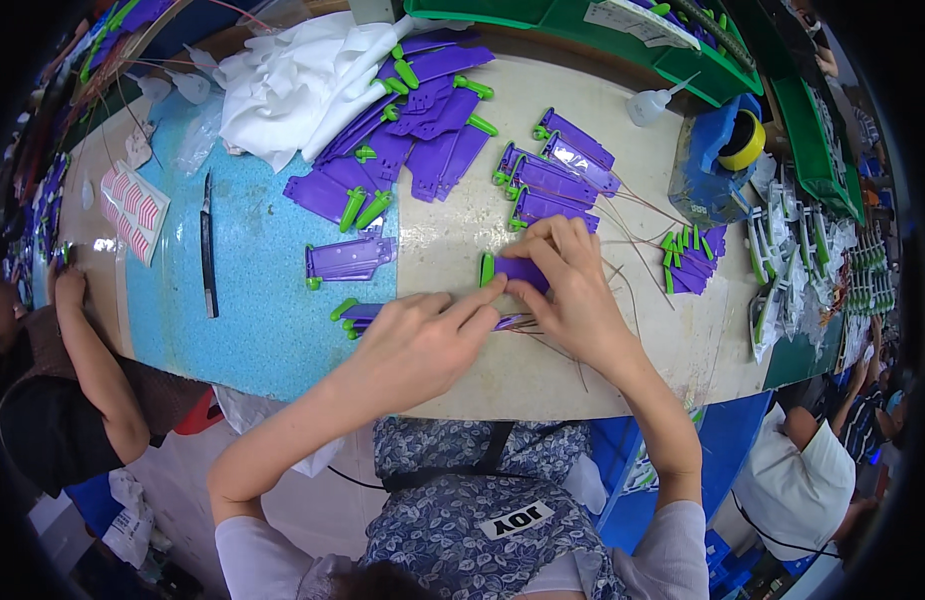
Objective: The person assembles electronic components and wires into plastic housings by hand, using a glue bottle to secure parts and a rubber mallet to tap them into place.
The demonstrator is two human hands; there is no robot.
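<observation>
Right hand (567,285) pinches purple part (522,272); left hand (422,340) half-curled, hold unclear. Green bin (697,78), one-thirty, holds green bits (662,9); bottle (645,107) before it.

The right hand (572,285) holds a purple piece (519,271) with a green end. The left hand's (417,340) fingertips are right by it. More purple pieces (447,130) lie in a heap beside a white cloth (297,85). A thin black tool (207,245) lies on the blue part of the table (262,340).

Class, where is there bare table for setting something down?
Free: blue mat between the black tool and lone purple piece; beige tabletop between the rightmost purple cluster and near edge. Crowded: around left hand, right hand and the purple heap.
</observation>
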